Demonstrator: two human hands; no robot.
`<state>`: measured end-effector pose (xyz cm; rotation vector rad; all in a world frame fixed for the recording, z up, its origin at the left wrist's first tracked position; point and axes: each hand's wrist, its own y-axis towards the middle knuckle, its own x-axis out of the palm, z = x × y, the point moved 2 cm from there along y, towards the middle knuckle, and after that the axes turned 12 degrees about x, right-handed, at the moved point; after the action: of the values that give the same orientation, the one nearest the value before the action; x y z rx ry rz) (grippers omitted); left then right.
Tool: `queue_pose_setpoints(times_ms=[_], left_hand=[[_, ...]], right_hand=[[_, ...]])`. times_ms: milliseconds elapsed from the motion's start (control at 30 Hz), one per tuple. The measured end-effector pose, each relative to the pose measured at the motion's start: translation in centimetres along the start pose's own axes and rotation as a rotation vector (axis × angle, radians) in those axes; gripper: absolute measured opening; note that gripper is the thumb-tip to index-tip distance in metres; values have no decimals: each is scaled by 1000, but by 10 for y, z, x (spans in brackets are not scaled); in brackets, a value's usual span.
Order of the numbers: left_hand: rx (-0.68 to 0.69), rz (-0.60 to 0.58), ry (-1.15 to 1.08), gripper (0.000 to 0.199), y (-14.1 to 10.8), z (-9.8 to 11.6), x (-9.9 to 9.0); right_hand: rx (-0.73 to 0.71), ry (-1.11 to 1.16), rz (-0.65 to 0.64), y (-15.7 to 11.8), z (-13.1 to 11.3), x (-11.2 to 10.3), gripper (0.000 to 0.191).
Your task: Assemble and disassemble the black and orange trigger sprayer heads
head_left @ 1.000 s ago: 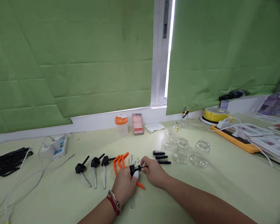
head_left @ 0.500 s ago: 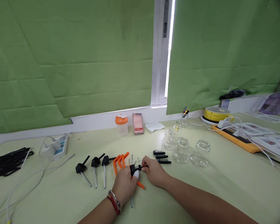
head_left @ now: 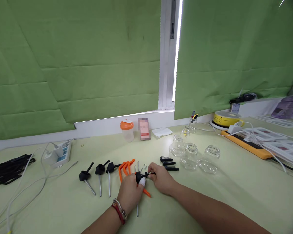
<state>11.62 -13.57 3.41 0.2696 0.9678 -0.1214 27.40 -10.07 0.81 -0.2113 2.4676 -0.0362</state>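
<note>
My left hand (head_left: 131, 191) is closed around a black fitting (head_left: 139, 176), its thumb pressed along the near side. A metal rod (head_left: 137, 210) shows below this hand; whether it joins the fitting I cannot see. My right hand (head_left: 161, 178) pinches a thin black end at the fitting's right side, fingertips touching. Several orange bent handles (head_left: 124, 169) lie behind and under the left hand, and one orange end (head_left: 146, 193) sticks out beside its thumb. Small shiny parts (head_left: 145, 167) lie just beyond the fingers. Left of the hands rest three black heads with metal rods (head_left: 109, 177).
Black pieces with springs (head_left: 169, 163) lie right of my hands, near clear glass jars (head_left: 190, 159). Behind stand an orange-lidded cup (head_left: 127, 131) and a pinkish box (head_left: 144, 129). A power strip (head_left: 65, 152) with white cables and black strips (head_left: 9, 167) occupy the left.
Hardly anything differs. Both hands keep the same hold on the black fitting, and the view has shifted very slightly.
</note>
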Motion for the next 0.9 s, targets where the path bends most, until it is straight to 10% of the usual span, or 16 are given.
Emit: queue_pose_setpoints(times_ms=[900], left_hand=[[-16,-1,1,30,-1,-1,-1]], right_hand=[[6,-30,21,-1,1,1,17]])
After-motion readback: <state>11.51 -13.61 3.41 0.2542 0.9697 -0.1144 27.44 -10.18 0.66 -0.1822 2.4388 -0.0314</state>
